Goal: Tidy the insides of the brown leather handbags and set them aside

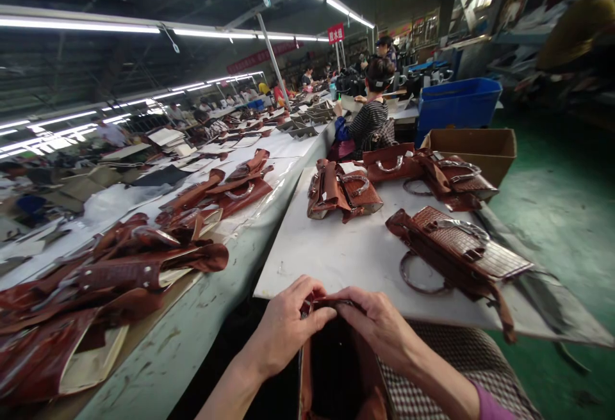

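Observation:
A brown leather handbag point(336, 369) stands open in my lap, dark inside. My left hand point(286, 324) and my right hand point(377, 324) both pinch its top edge, fingertips meeting at the rim near the front edge of the white work board point(346, 253). On that board lie finished brown croc-pattern handbags: one at the right point(461, 247), one in the middle point(341, 193) and more farther back point(432, 173).
A long conveyor table point(202, 317) on my left carries heaps of cut brown leather parts point(120, 266). A cardboard box point(480, 145) and a blue bin point(456, 103) stand behind the board. A seated person in a striped top point(368, 119) works ahead. Green floor lies to the right.

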Demonstrator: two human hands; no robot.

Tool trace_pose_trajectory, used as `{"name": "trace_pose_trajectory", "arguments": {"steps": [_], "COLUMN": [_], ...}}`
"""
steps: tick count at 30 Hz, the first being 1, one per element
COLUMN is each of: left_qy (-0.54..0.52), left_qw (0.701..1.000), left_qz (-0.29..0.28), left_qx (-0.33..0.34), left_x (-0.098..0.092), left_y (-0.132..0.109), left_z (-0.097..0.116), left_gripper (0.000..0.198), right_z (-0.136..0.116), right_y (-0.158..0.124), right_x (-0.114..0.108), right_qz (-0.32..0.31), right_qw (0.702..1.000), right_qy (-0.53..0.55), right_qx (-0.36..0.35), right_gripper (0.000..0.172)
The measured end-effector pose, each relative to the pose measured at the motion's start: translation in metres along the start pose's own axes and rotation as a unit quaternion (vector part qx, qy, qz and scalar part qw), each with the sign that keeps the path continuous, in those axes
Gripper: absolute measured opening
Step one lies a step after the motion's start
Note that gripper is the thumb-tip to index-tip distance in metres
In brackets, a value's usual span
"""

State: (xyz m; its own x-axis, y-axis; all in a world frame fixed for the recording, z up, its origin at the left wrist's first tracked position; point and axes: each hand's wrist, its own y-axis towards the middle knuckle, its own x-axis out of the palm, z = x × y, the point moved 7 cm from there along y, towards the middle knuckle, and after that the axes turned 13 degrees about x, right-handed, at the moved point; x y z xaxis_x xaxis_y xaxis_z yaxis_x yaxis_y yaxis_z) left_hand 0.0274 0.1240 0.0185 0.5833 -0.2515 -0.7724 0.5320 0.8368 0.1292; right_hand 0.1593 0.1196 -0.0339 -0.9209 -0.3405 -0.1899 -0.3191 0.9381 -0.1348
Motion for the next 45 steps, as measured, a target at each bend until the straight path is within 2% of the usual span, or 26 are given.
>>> {"name": "trace_pose_trajectory", "arguments": {"steps": [6,7,10,12,15,18,21,25,28,34,38,45], "left_qy": [0.063,0.09,0.177,0.216,0.241,0.214,0.139,0.072,0.106,0.177,0.204,0.228], "left_qw": [0.998,0.996,0.984,0.976,0.969,0.973,0.986,0.995,0.992,0.978,0.969,0.957], "left_qz": [-0.011,-0.011,-0.006,-0.008,-0.029,-0.06,-0.074,-0.07,-0.068,-0.05,-0.042,-0.037], "left_qx": [0.023,0.023,0.008,-0.011,-0.049,-0.067,-0.046,-0.029,-0.023,0.099,0.135,0.178], "left_x": [-0.003,-0.005,-0.011,-0.016,-0.023,-0.027,-0.026,-0.024,-0.023,-0.018,-0.017,-0.013], "left_y": [0.008,0.007,0.001,-0.007,-0.02,-0.028,-0.029,-0.026,-0.024,-0.023,-0.024,-0.023], "left_z": [0.013,0.014,0.018,0.02,0.023,0.027,0.031,0.028,0.023,0.032,0.035,0.037], "left_gripper": [0.009,0.01,0.016,0.019,0.019,0.014,0.011,0.019,0.012,0.01,0.011,0.015], "right_z": [-0.004,-0.004,0.002,0.008,0.016,0.023,0.023,0.024,0.03,0.046,0.049,0.048], "right_y": [-0.006,-0.011,-0.031,-0.043,-0.055,-0.063,-0.063,-0.06,-0.063,-0.075,-0.077,-0.075], "right_x": [0.0,0.001,0.003,0.005,0.012,0.013,0.009,0.01,0.013,0.021,0.022,0.024], "right_qz": [-0.014,-0.02,-0.046,-0.079,-0.17,-0.22,-0.197,-0.145,-0.109,-0.044,0.014,-0.036], "right_qw": [0.999,0.999,0.993,0.986,0.961,0.949,0.967,0.983,0.99,0.996,0.998,0.992], "right_qy": [-0.025,-0.019,0.017,0.068,0.163,0.156,0.066,-0.052,-0.063,-0.067,-0.066,-0.12], "right_qx": [0.026,0.039,0.106,0.134,0.145,0.161,0.145,0.098,0.063,0.028,-0.009,-0.007], "right_gripper": [0.023,0.034,0.08,0.089,0.075,0.052,0.046,0.041,0.04,0.041,0.04,0.042]}}
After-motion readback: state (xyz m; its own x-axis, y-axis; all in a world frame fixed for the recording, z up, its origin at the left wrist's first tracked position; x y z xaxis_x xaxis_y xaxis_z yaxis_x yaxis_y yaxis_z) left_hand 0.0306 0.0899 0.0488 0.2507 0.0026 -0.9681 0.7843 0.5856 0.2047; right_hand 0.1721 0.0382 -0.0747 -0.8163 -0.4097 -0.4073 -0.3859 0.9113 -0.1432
